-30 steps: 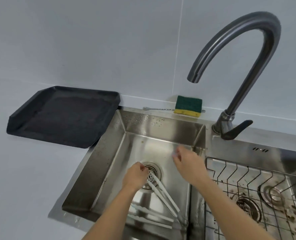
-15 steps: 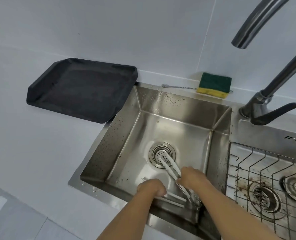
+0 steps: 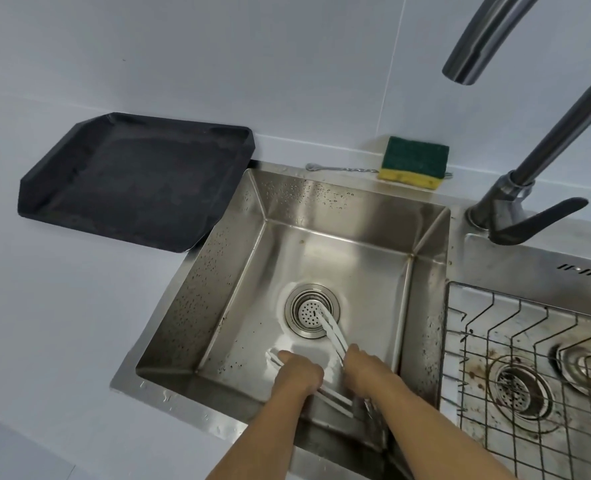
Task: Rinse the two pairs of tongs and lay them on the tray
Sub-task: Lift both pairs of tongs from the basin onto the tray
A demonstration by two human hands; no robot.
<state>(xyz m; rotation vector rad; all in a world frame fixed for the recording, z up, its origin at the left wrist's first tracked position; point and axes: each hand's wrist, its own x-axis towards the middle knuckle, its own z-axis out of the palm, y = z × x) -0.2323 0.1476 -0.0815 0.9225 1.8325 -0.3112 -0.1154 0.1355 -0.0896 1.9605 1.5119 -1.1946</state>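
The fingers of the left hand (image 3: 299, 370) are being curled down over one pair of white tongs (image 3: 333, 396) lying flat on the sink floor; the fingertips are being hidden by the knuckles, so whether the tongs are actually being clamped cannot be told. The fingers of the right hand (image 3: 363, 367) are likewise being folded down onto the second pair of tongs (image 3: 330, 327), and their grip is also being concealed. Of this second pair, only the slim white arms are being shown, with the tips resting on the perforated drain strainer (image 3: 312, 311); the hinge end is being covered by the wrist. Both forearms are being cut off by the lower edge.

The steel sink (image 3: 238, 271) is being seen as a brushed, square basin, its walls beaded with droplets. The matte black tray (image 3: 131, 181), shallow with clipped corners, is being left on the white counter just beside the sink's left rim. A green-and-yellow sponge (image 3: 413, 162) is being propped at the wall. The dark curved faucet (image 3: 488, 39) is being cropped at the top, and a stained wire rack (image 3: 529, 368) is being cut off at the right.
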